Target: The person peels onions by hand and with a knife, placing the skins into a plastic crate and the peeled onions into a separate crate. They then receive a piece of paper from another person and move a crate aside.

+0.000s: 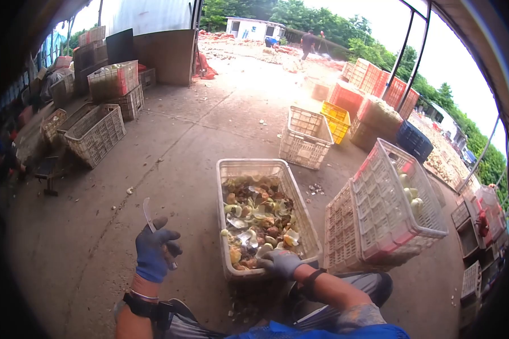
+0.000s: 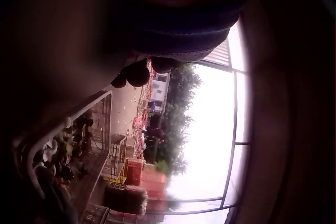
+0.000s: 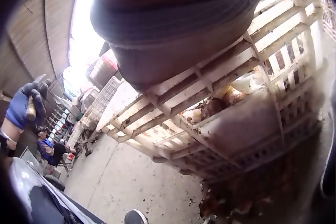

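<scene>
My gloved left hand point(image 1: 155, 250) grips a knife point(image 1: 147, 214) by its handle, the slim curved blade pointing up, left of the crate. The right wrist view also shows this left hand point(image 3: 27, 103), with the handle across its fingers. A whitish plastic crate point(image 1: 306, 243) in front of me holds what look like onion peels and trimmings point(image 1: 253, 217). My gloved right hand point(image 1: 283, 264) reaches over its near rim, fingers down among the scraps. I cannot tell whether those fingers hold anything. In the right wrist view, the glove cuff point(image 3: 178, 50) overlaps the slatted crate wall.
Stacked crates point(image 1: 379, 209) with pale round vegetables point(image 1: 411, 195) stand close on the right. Farther off are a whitish crate point(image 1: 306, 138), a yellow crate point(image 1: 337, 121) and crates at left point(image 1: 96, 135). A seated person point(image 3: 50, 148) shows in the right wrist view.
</scene>
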`<action>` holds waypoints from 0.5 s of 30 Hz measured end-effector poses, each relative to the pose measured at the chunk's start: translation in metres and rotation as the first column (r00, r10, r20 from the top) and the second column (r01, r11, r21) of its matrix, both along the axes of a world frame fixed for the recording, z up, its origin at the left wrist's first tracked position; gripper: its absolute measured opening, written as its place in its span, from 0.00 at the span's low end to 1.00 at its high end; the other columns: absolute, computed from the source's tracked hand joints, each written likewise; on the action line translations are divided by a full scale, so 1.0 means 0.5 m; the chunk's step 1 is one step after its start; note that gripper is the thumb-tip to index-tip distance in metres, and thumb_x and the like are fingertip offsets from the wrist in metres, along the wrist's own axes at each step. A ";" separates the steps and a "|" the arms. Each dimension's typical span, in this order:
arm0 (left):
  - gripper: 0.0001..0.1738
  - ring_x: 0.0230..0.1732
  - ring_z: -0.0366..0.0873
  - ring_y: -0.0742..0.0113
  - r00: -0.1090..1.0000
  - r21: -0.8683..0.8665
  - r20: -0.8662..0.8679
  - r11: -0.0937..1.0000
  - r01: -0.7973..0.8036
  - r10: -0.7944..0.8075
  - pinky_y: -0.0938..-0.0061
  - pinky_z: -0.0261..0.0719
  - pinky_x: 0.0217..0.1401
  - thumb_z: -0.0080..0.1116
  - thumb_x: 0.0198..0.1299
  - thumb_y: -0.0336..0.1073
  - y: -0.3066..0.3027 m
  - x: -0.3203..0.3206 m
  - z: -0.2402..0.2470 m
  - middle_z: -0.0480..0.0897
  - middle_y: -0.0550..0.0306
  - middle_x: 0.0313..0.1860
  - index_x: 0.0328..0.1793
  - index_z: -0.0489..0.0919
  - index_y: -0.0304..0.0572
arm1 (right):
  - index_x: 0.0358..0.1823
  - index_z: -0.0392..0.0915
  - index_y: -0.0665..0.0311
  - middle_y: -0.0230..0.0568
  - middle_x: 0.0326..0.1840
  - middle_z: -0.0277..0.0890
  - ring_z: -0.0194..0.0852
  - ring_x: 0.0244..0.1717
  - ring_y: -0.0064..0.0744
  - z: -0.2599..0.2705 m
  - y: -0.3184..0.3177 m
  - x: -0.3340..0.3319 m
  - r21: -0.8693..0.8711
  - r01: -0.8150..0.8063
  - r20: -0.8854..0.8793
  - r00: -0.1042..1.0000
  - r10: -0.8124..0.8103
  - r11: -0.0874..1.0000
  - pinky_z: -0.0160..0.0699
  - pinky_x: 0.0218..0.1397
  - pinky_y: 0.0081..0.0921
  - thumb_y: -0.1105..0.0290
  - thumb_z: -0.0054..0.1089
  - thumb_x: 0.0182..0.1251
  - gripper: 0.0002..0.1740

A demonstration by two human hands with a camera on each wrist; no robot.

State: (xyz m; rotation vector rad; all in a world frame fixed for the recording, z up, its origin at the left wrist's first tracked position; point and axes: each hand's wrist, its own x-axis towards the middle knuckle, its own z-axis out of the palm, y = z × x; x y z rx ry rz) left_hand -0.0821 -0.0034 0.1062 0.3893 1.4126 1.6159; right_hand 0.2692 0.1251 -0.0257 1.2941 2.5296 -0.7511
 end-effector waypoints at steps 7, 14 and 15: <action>0.43 0.16 0.81 0.57 0.999 0.039 -0.039 0.999 0.029 -0.028 0.66 0.79 0.14 0.59 0.56 0.29 -0.051 -0.023 0.027 0.84 0.44 0.30 0.81 0.61 0.31 | 0.58 0.82 0.57 0.57 0.48 0.84 0.84 0.49 0.58 0.044 0.012 0.013 0.102 -0.166 -0.095 0.980 0.176 0.981 0.80 0.52 0.50 0.42 0.53 0.73 0.28; 0.40 0.13 0.77 0.61 0.999 -0.084 -0.049 0.996 -0.005 0.000 0.66 0.82 0.16 0.57 0.56 0.26 -0.076 -0.046 0.010 0.84 0.40 0.31 0.78 0.63 0.26 | 0.69 0.70 0.61 0.57 0.42 0.83 0.83 0.41 0.62 0.018 0.029 0.023 0.210 -0.415 -0.212 0.864 0.456 0.885 0.81 0.45 0.50 0.56 0.65 0.66 0.33; 0.39 0.13 0.76 0.61 0.999 -0.097 -0.049 0.995 -0.011 0.007 0.65 0.83 0.17 0.57 0.55 0.25 -0.077 -0.049 0.008 0.84 0.38 0.31 0.77 0.63 0.25 | 0.69 0.70 0.61 0.57 0.42 0.83 0.83 0.41 0.62 0.022 0.029 0.019 0.209 -0.411 -0.214 0.866 0.452 0.887 0.81 0.45 0.50 0.56 0.65 0.66 0.33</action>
